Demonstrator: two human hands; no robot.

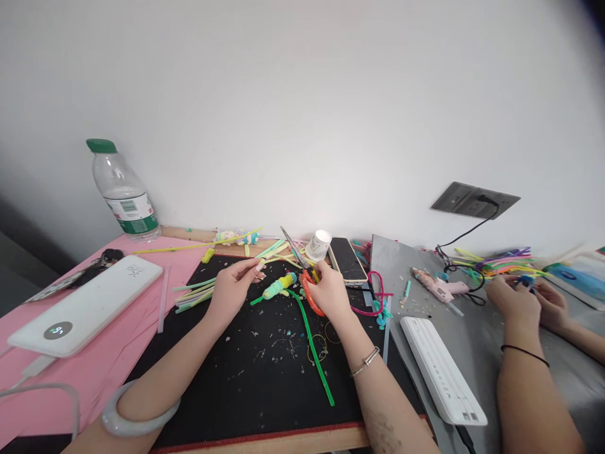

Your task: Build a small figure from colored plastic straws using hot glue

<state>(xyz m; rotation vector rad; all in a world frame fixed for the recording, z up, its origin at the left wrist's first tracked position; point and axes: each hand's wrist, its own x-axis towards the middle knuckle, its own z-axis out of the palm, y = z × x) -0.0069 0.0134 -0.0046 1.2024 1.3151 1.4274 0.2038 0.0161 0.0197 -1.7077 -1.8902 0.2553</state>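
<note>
My left hand (235,289) is closed in a pinch, with a thin yellow pipe cleaner (280,258) at its fingertips. My right hand (329,291) grips scissors by their orange handles (312,296); the blades (293,248) point up and to the left, close to the yellow strand. Between the hands, on the black mat (246,384), lies a small fuzzy figure (278,286) in pale green, yellow and blue. A long green pipe cleaner (312,343) trails from beside it toward the front. Several pastel pipe cleaners (196,294) lie behind my left wrist.
A paper cup (318,244) and a phone (348,260) stand behind my right hand. At left are a bottle (126,195) and a white power bank (89,302). Another person's hands (524,302) work at right, near a glue gun (439,287) and a second power bank (442,369).
</note>
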